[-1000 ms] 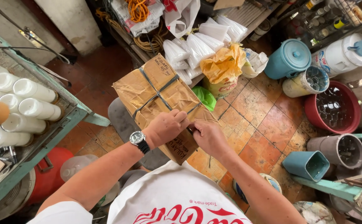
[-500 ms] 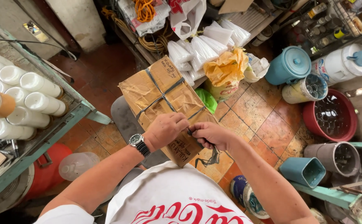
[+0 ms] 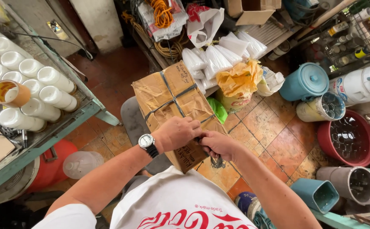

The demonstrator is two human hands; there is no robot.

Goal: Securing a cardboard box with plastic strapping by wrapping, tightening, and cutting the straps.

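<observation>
Brown paper wraps the strapped parcel (image 3: 174,104), propped on a grey stool (image 3: 130,118). Left hand (image 3: 177,132) curls over its near edge; right hand (image 3: 216,144) pinches a dark strap (image 3: 212,161) there (grip hidden). Steadying the box while pulling seems wise.

The floor (image 3: 278,140) was worn tiles in orange and brown, darker red toward the wall (image 3: 96,19), which was pale and stained. A green metal shelf (image 3: 53,135) stood at the left, and a wire rack (image 3: 358,34) at the upper right. Daylight was soft and even.
</observation>
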